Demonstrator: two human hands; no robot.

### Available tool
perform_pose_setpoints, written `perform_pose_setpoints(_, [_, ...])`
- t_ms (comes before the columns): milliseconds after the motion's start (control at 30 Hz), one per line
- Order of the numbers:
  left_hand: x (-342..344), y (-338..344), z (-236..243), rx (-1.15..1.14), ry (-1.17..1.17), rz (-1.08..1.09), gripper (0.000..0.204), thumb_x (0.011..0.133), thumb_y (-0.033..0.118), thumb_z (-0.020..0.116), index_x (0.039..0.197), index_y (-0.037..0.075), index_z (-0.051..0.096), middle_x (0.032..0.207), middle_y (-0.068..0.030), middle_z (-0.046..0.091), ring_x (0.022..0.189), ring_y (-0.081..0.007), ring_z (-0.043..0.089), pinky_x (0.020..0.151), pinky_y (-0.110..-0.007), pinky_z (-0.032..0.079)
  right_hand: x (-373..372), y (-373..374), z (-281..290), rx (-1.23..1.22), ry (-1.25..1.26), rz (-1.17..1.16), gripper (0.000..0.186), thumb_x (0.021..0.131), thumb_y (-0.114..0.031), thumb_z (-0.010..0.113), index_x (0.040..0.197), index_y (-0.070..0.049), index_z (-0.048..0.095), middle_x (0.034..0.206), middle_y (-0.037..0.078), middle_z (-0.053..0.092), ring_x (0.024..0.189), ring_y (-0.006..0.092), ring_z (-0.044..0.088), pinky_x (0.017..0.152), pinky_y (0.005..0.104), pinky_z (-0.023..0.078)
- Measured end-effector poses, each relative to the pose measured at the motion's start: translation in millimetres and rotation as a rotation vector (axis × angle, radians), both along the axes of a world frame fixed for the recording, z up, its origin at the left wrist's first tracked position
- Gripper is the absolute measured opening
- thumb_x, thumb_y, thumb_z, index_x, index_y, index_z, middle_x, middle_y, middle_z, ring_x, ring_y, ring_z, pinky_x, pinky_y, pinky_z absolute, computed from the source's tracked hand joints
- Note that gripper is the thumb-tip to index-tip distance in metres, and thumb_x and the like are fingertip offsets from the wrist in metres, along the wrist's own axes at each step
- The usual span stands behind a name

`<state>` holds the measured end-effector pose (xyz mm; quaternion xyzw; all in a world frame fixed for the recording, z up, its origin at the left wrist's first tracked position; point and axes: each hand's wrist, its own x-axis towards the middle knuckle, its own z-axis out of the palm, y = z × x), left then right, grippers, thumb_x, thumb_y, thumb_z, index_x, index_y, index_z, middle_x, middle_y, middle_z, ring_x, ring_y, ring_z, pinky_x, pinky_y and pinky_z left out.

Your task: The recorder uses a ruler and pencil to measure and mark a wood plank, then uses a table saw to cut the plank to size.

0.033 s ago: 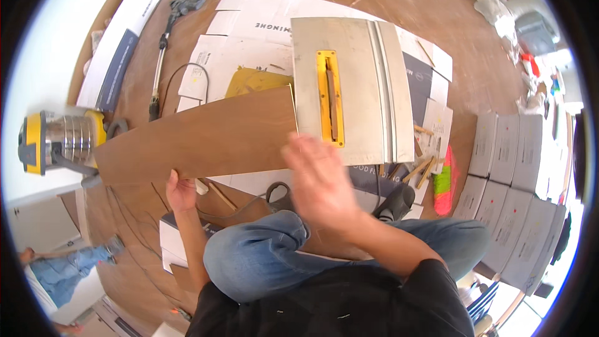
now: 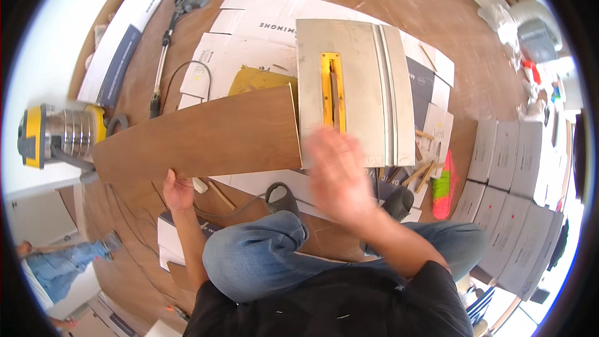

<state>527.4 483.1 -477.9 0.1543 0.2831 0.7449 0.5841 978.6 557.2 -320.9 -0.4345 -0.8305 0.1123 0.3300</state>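
Note:
My left hand [image 2: 178, 191] grips the near edge of a brown floor plank [image 2: 206, 134], its thumb on top and its fingers underneath. The plank slants to the left, its right end lying against the edge of a table saw [image 2: 362, 87]. That saw has a flat metal top with a long groove and a yellow slotted insert [image 2: 334, 65]. Over the near left part of the top is my right hand [image 2: 340, 171], blurred by motion, fingers stretched out and nothing seen in it. It hides the near end of the insert.
Flattened white cardboard [image 2: 249, 50] lies under the saw, with wood offcuts [image 2: 419, 175] around it. A yellow and silver vacuum cleaner [image 2: 65, 134] stands left, its wand [image 2: 163, 56] on the floor. Stacked boxes [image 2: 499, 181] are at right. Another person's leg [image 2: 68, 265] shows lower left.
My right hand has moved right, from the plank's end onto the saw top. My left hand keeps its grip on the plank.

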Motion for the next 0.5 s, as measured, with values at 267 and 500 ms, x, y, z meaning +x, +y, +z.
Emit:
perform_pose_setpoints(267, [-21.9, -26.2, 30.1, 0.149, 0.126, 0.030, 0.047, 0.105, 0.013, 0.059, 0.151, 0.006, 0.051, 0.154, -0.0100, 0.056, 0.144, -0.0271, 0.051, 0.121, -0.051, 0.042, 144.9, 247.9, -8.8, -0.023, -0.040, -0.317, 0.047, 0.108, -0.035, 0.052, 0.138, 0.000, 0.060, 0.139, 0.025, 0.063, 0.133, 0.0411, 0.058, 0.110, 0.0499, 0.045])
perform_pose_setpoints(500, [-12.4, -47.0, 54.4, 0.070, 0.244, 0.216, 0.059, 0.098, 0.011, 0.069, 0.153, 0.009, 0.047, 0.153, -0.0069, 0.056, 0.143, -0.0288, 0.051, 0.119, -0.053, 0.044, 97.3, 389.2, -29.8, -0.890, -0.356, -0.233, 0.062, 0.104, -0.057, 0.051, 0.132, -0.004, 0.065, 0.113, 0.017, 0.071, 0.101, 0.0293, 0.067, 0.087, 0.0466, 0.053])
